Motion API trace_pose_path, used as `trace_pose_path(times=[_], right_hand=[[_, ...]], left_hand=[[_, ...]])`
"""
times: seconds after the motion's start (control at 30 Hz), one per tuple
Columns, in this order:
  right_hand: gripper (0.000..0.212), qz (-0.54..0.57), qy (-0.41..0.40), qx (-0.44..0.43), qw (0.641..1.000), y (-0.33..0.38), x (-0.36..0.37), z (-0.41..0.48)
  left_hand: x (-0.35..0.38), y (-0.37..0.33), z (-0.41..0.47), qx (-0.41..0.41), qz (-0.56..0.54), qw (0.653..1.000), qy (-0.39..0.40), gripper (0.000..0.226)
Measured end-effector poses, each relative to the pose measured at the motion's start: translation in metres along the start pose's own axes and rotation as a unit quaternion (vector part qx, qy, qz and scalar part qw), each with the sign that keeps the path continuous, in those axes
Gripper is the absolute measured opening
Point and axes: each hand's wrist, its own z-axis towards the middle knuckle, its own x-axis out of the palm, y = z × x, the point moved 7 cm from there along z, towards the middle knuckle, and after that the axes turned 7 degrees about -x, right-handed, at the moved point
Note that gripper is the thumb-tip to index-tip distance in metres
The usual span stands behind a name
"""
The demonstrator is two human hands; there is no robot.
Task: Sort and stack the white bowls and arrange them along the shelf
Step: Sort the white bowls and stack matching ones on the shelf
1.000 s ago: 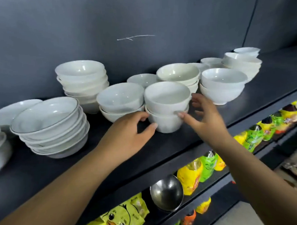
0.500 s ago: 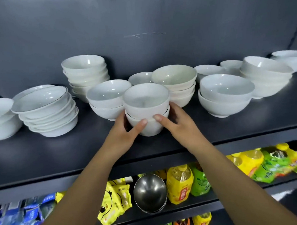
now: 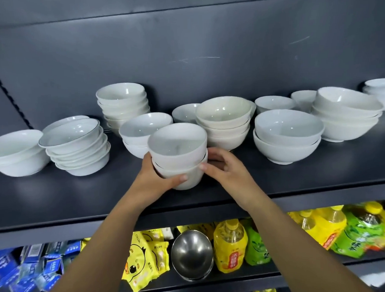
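One head-worn wide-angle view, facing the dark shelf [image 3: 299, 181] square-on and tilted slightly down onto its top. Close in: left hand [image 3: 154, 179] and right hand [image 3: 226, 169] meet mid-frame at the stacked bowls [image 3: 178, 155]. Lower shelf [image 3: 281, 272] fills the bottom strip.

Lower shelf [image 3: 237, 278]: steel bowl [image 3: 192, 254] between yellow duck packets [image 3: 141, 260] and yellow bottle [image 3: 230, 245]; green pouches [image 3: 358, 233] right; possibly blue boxes [image 3: 27, 268], blurred, left.

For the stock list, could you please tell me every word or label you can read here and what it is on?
"CKOK": on the yellow duck packet.
Chinese print on that packet, the oil bottle label, green pouches and blue boxes: too blurred to read.
The white bowls, held stack included: no text seen.
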Motion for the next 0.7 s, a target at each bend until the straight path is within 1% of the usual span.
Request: trace_pose_path(times=[0.07, 0.1, 0.13, 0.2, 0.23, 0.3, 0.37, 0.47, 0.57, 0.63, 0.7], right_hand=[[0.049, -0.008, -0.01, 0.022, 1.0, -0.002, -0.002, 0.001], [0.052, 0.0, -0.037, 0.034, 0.999, -0.005, -0.006, 0.002], [0.05, 0.026, -0.074, 0.042, 0.996, -0.006, -0.012, 0.003], [0.037, 0.096, -0.154, 0.053, 0.982, -0.008, -0.023, 0.002], [0.042, 0.129, -0.179, 0.065, 0.973, -0.012, -0.028, 0.002], [0.069, 0.173, -0.202, 0.094, 0.959, -0.02, -0.035, 0.006], [0.086, 0.146, -0.192, 0.095, 0.966, -0.024, -0.039, 0.019], [0.112, 0.044, -0.203, 0.078, 0.975, -0.023, -0.046, 0.034], [0.122, -0.034, -0.216, 0.058, 0.974, -0.02, -0.05, 0.044], [0.129, -0.053, -0.22, 0.048, 0.973, -0.016, -0.05, 0.047], [0.127, -0.06, -0.227, 0.045, 0.971, -0.015, -0.05, 0.05]], left_hand=[[-0.004, 0.002, -0.001, -0.005, 0.0, 1.0, -0.018, 0.12], [-0.005, 0.002, -0.002, -0.004, 0.004, 1.0, -0.026, 0.12], [-0.006, 0.001, -0.003, 0.0, 0.008, 1.0, -0.03, 0.121], [-0.007, -0.001, -0.007, 0.005, 0.006, 0.999, -0.036, 0.121], [-0.007, -0.001, -0.008, 0.004, 0.003, 0.999, -0.037, 0.119], [-0.008, -0.001, -0.009, 0.002, 0.0, 0.999, -0.043, 0.103], [-0.008, -0.004, -0.011, 0.005, 0.008, 0.999, -0.049, 0.092], [-0.009, -0.004, -0.012, 0.01, 0.009, 0.998, -0.063, 0.09], [-0.011, -0.004, -0.014, 0.009, 0.008, 0.997, -0.075, 0.091], [-0.011, -0.005, -0.015, 0.008, 0.01, 0.997, -0.074, 0.092], [-0.011, -0.005, -0.015, 0.004, 0.007, 0.997, -0.07, 0.091]])
